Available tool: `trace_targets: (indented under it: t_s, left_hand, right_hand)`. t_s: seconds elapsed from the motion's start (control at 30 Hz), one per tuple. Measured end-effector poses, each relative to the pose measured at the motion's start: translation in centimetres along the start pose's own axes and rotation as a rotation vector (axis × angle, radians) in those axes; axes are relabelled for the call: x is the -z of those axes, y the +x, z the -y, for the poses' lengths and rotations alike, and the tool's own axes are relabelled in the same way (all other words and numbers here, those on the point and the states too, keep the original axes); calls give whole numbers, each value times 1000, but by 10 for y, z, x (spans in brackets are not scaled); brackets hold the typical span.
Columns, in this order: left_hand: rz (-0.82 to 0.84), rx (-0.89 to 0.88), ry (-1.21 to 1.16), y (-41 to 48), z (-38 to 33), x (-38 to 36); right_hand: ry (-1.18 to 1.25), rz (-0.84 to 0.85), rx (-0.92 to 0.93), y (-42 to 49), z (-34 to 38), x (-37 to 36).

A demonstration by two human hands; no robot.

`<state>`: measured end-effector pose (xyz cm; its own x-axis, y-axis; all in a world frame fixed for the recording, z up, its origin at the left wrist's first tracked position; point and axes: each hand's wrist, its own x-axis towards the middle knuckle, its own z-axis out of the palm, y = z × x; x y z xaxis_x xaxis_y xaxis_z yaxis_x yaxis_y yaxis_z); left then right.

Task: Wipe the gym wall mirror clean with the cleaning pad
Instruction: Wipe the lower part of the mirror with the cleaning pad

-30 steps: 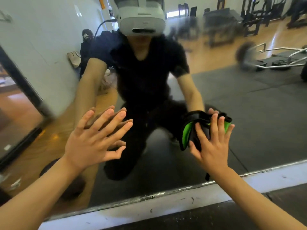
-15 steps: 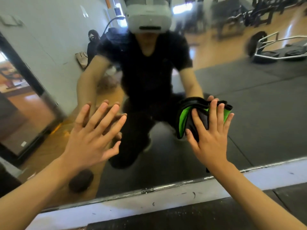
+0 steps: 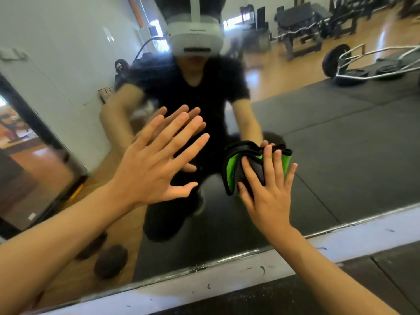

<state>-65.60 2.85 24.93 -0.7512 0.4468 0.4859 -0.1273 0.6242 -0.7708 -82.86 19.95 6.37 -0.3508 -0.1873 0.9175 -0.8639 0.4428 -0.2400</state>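
The right hand (image 3: pixel 268 196) presses the cleaning pad (image 3: pixel 247 164) flat on the low mirror (image 3: pixel 341 155), fingers straight; the left hand (image 3: pixel 156 164) braces open, holding nothing. Best: even pressure, overlapping strokes.

Soft indoor daylight, wide-angle bend, some motion smear.

The room reflected in my mirror (image 3: pixel 341 155) is evenly lit, brightest at a window (image 3: pixel 229 23) far back and in pale sheen on the wooden floor (image 3: pixel 272 78). My reflection (image 3: pixel 195 87) is smeared and soft, and my left hand (image 3: pixel 154 169) blurs at the fingertips. My right hand (image 3: pixel 270 201) looks sharper. Straight lines bow toward the edges, and shadows are faint.
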Motion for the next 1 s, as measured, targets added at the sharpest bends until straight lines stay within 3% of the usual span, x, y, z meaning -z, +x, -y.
trace_targets:
  t_s: [0.2, 0.43, 0.53, 0.67, 0.87, 0.93, 1.0]
  left_hand:
    - [35, -9, 104, -7, 7, -9]
    - [-9, -49, 184, -5, 8, -14]
    - [-26, -47, 184, -6, 7, -16]
    - [-47, -44, 192, -6, 7, -18]
    - [-39, -46, 199, -6, 5, -19]
    - [-43, -41, 196, -6, 5, -18]
    - [-52, -43, 199, -6, 6, -18]
  right_hand:
    - [25, 59, -90, -41, 4, -16]
    - [76, -36, -99, 70, 36, 8]
    - [17, -61, -9, 27, 19, -9]
    - [-56, 44, 45, -43, 4, -27]
    - [-22, -137, -109, 111, 33, 13]
    - [3, -178, -102, 109, 29, 10]
    - [17, -142, -47, 52, 17, -7]
